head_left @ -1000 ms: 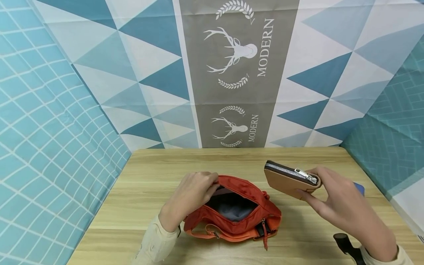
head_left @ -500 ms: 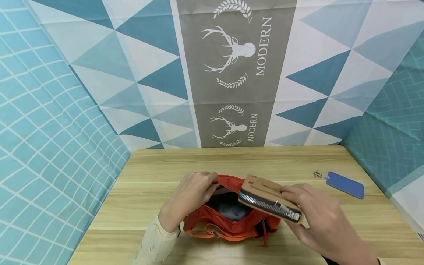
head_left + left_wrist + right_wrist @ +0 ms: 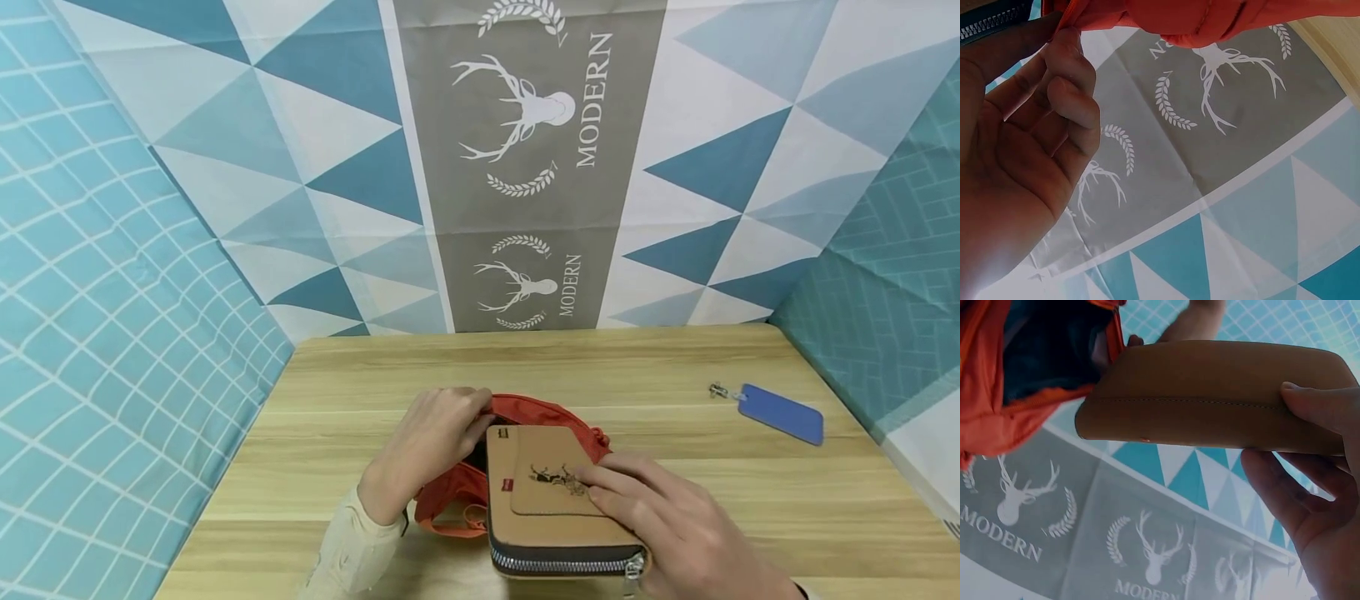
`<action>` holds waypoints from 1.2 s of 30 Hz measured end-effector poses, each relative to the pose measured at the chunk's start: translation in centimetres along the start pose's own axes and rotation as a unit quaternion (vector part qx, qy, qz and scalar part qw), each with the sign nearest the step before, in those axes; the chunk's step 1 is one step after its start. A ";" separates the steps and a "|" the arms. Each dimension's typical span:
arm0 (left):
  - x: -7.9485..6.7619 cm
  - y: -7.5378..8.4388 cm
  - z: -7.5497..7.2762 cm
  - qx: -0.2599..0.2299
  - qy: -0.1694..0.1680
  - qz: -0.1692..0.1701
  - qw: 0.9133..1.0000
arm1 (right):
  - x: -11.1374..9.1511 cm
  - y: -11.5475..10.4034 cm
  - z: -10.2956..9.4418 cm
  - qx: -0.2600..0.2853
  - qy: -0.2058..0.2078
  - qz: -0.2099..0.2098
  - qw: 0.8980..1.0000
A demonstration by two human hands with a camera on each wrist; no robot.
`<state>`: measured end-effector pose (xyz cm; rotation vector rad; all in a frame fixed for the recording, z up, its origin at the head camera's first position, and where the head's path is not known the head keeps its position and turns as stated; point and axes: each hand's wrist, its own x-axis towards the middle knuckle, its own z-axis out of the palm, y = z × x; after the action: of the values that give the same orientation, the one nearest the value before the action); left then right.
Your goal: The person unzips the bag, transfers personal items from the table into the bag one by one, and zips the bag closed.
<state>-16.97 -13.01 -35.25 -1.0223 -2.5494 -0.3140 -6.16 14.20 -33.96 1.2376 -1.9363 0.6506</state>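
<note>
Pinching a gaping red bag (image 3: 452, 489) are left fingers (image 3: 1074, 107), right fingers (image 3: 628, 507) gripping a tan zip wallet (image 3: 551, 487).

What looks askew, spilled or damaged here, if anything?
On the backdrop, the deer heads and MODERN lettering lie sideways in the head view, odd for a wall print. No spill shows, nor damage to the zip-around wallet, red bag or blue tag.
</note>
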 end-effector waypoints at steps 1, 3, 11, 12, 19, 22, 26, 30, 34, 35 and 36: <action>0.0 0.0 0.0 0.001 0.001 0.000 1.000 | 0.0 0.0 0.2 0.002 0.000 -0.002 1.000; 0.0 0.0 0.0 0.002 0.001 -0.002 1.000 | -0.1 -0.1 0.5 0.009 -0.004 -0.002 1.000; 0.0 0.1 0.1 0.000 0.001 0.001 1.000 | -0.5 0.1 1.3 0.058 -0.025 0.002 0.998; 0.0 0.1 0.1 -0.002 0.002 0.002 1.000 | -0.6 0.1 1.4 0.057 -0.034 0.007 0.998; 0.0 0.4 0.0 -0.007 0.005 0.009 1.000 | -1.3 1.7 2.9 0.017 -0.044 0.014 0.999; -0.1 0.5 -0.1 -0.006 0.006 0.013 1.000 | -1.5 2.5 3.3 0.009 -0.035 0.015 0.999; 0.0 0.5 0.0 -0.009 0.008 0.021 1.000 | -1.7 3.0 3.6 0.011 -0.054 0.030 0.998; 0.0 0.6 0.0 -0.015 0.009 0.027 0.999 | -1.9 3.2 4.0 -0.007 -0.073 0.037 0.997; -0.2 0.8 -0.2 -0.016 0.007 0.029 0.999 | -1.9 3.2 4.8 -0.042 -0.079 0.032 0.995; -0.2 0.9 -0.2 -0.016 0.005 0.029 0.999 | -1.9 3.2 5.1 -0.053 -0.082 0.031 0.995; -0.2 1.0 -0.3 -0.015 0.004 0.030 0.999 | -2.0 3.2 5.3 -0.062 -0.086 0.033 0.994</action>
<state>-16.06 -12.51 -34.99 -1.1034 -2.5093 -0.3405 -10.20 12.69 -38.80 1.1892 -2.1325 0.4604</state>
